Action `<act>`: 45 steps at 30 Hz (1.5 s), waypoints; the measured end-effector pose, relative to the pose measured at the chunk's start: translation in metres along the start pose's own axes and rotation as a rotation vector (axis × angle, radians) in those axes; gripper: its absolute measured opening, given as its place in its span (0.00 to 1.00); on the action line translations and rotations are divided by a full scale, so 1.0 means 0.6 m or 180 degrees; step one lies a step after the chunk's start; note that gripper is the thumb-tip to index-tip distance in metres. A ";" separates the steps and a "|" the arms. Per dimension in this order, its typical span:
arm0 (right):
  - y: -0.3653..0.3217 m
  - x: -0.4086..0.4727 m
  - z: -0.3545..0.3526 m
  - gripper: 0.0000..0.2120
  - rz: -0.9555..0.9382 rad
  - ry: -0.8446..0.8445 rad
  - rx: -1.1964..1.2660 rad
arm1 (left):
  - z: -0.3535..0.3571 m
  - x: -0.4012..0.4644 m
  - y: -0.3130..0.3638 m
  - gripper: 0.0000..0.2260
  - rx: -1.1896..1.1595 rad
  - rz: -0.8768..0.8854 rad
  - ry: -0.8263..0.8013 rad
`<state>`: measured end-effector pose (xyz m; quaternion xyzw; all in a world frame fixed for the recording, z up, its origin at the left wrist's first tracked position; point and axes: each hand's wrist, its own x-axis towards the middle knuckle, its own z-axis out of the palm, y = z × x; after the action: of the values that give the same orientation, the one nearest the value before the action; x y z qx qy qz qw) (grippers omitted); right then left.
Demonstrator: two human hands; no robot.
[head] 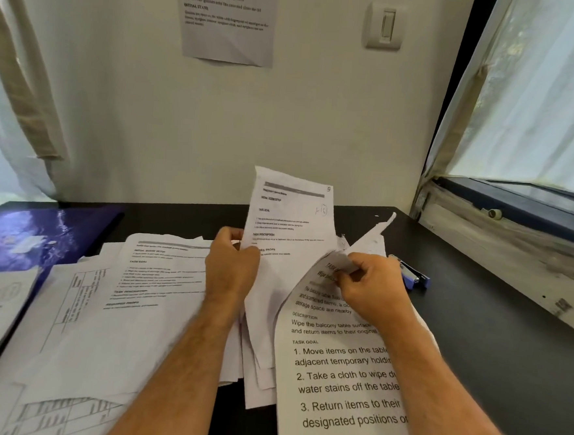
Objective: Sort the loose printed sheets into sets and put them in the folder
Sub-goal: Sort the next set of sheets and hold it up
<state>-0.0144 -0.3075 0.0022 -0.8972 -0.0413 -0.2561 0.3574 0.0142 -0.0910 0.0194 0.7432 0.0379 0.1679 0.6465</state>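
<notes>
My left hand (pixel 231 264) grips the left edge of a bundle of printed sheets, and its top sheet (pixel 290 217) stands up toward the wall. My right hand (pixel 374 286) pinches the curled top corner of a large-print sheet (pixel 342 374) that starts with "Wipe the balcony table". More loose sheets (pixel 109 307) lie spread over the left part of the black table (pixel 474 332). A shiny blue folder (pixel 36 233) lies shut at the far left, partly under the papers.
A blue stapler (pixel 410 273) lies just right of my right hand. A printed sheet (pixel 228 16) is taped to the wall beside a light switch (pixel 385 25). A window sill (pixel 515 233) borders the table's right side; curtains hang left and right.
</notes>
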 end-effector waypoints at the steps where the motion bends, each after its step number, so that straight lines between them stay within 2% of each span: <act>1: -0.004 -0.001 0.002 0.06 0.0012 -0.0035 -0.0028 | -0.005 -0.003 0.002 0.11 0.0028 0.0061 -0.0032; 5: -0.007 -0.002 0.004 0.06 0.0063 -0.0026 -0.0187 | -0.026 -0.009 0.012 0.16 0.0073 0.0032 0.0079; 9: -0.006 0.000 0.008 0.05 0.0127 -0.0097 -0.0244 | -0.070 -0.006 0.016 0.12 0.0216 0.0056 0.0223; 13: -0.018 0.002 0.009 0.04 0.0067 -0.0210 -0.0316 | -0.113 0.003 0.004 0.08 0.0373 -0.0267 0.0101; 17: -0.035 -0.005 0.005 0.17 -0.0140 -0.0271 -0.0110 | -0.129 0.002 -0.015 0.10 0.0405 -0.0360 -0.0061; 18: -0.045 -0.005 0.004 0.18 -0.0186 -0.0271 -0.0118 | -0.131 0.001 -0.021 0.11 0.0329 -0.0377 -0.0051; 22: -0.103 0.015 0.003 0.05 -0.0592 -0.0376 -0.0414 | -0.136 0.000 -0.027 0.20 0.0081 -0.0357 -0.0141; 24: -0.144 0.028 0.009 0.07 -0.0865 -0.0384 -0.0285 | -0.144 0.004 -0.023 0.22 0.0076 -0.0326 -0.0142; 29: -0.223 0.062 0.051 0.12 -0.1317 -0.0155 -0.0072 | -0.170 0.012 -0.019 0.07 0.0057 -0.0450 -0.0088; 31: -0.227 0.056 0.083 0.12 -0.1289 -0.0123 0.0023 | -0.174 0.011 -0.019 0.08 -0.0031 -0.0415 -0.0151; 35: -0.210 0.025 0.149 0.12 -0.1348 -0.0070 0.0135 | -0.182 0.011 -0.019 0.10 0.0062 -0.0149 -0.0355; 39: -0.200 0.021 0.165 0.12 -0.1292 0.0130 0.0346 | -0.180 0.013 -0.011 0.14 -0.0153 0.0293 -0.0531; 42: -0.193 0.014 0.162 0.13 -0.1338 0.0273 0.0420 | -0.176 0.009 -0.010 0.10 -0.0282 0.0551 -0.0542; 45: -0.186 0.014 0.159 0.12 -0.1415 0.0498 0.0364 | -0.174 0.003 -0.015 0.12 -0.0233 0.0981 -0.0503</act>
<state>0.0054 -0.1625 0.0172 -0.8217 -0.2244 -0.3945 0.3446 -0.0138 0.0099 0.0224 0.7271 -0.1336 0.2073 0.6407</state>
